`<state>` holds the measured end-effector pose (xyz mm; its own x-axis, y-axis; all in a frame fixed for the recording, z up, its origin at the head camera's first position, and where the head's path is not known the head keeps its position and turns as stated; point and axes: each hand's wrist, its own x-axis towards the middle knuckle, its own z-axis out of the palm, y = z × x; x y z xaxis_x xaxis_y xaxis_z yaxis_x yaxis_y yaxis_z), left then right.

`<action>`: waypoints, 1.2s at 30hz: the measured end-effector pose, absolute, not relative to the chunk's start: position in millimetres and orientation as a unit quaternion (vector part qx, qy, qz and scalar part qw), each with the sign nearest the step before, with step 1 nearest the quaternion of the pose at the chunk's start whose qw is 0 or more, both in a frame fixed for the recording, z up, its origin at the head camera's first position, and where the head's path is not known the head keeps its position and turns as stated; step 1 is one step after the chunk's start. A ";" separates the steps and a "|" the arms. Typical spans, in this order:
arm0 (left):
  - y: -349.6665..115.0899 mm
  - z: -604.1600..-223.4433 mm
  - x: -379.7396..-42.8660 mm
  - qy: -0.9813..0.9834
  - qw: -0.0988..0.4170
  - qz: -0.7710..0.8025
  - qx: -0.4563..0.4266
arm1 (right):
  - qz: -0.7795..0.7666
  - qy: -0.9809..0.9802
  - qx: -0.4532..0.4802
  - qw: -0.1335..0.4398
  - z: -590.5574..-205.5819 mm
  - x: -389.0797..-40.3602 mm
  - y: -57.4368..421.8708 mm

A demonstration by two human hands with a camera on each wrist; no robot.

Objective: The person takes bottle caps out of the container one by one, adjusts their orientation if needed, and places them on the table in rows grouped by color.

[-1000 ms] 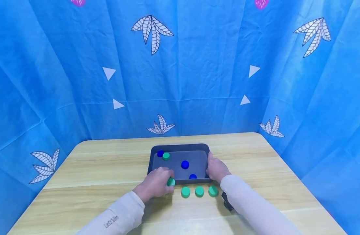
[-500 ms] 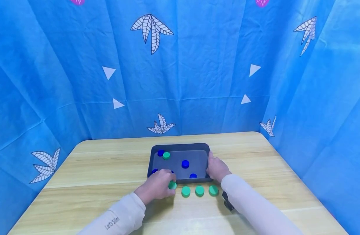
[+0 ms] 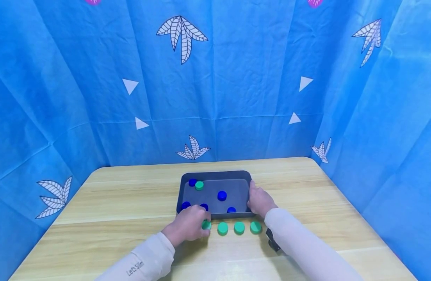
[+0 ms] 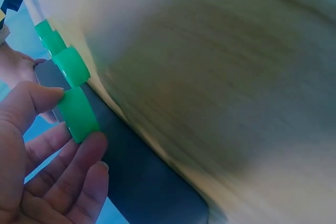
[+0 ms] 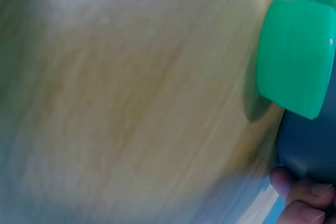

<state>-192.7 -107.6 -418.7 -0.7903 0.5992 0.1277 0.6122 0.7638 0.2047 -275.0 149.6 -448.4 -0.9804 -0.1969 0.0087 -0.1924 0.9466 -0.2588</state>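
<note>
In the head view a dark grey rectangular tray (image 3: 236, 187) sits mid-table. My left hand (image 3: 191, 224) is at its front left, pinching a round green bottle cap (image 3: 206, 225) between thumb and fingers. The left wrist view has this held cap (image 4: 80, 115) on edge, close by the tray's wall. My right hand (image 3: 261, 202) grips the tray's right side near the front corner; its fingertips (image 5: 310, 192) show against the tray in the right wrist view. Right of the held cap, three more green caps (image 3: 222, 228) lie in a row along the tray's front.
Inside the tray are several blue caps (image 3: 221, 196) and one green cap (image 3: 199, 185), which lies beside a blue cap (image 3: 192, 182) in the far left corner. A blue patterned curtain (image 3: 243, 97) hangs round the back and sides of the wooden table (image 3: 131, 195).
My left hand has come slightly toward me with the green cap, bringing it level with the row. Two blue caps at the tray's front left have come into sight. My right hand stays put.
</note>
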 end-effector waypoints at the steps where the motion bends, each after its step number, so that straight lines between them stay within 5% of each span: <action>1: -107.8 -419.1 -192.8 -0.938 0.027 -0.118 -0.324 | -0.130 0.987 -0.097 0.009 -448.4 -275.1 149.4; 36: -109.9 -429.2 -190.5 -0.941 0.001 -0.102 -0.323 | -0.129 0.988 -0.088 0.008 -452.3 -275.8 147.6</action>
<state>-190.5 -109.9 -429.2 -0.7917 0.6072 0.0672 0.6075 0.7707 0.1922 -275.8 147.6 -452.3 -0.9843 -0.1761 0.0075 -0.1721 0.9512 -0.2563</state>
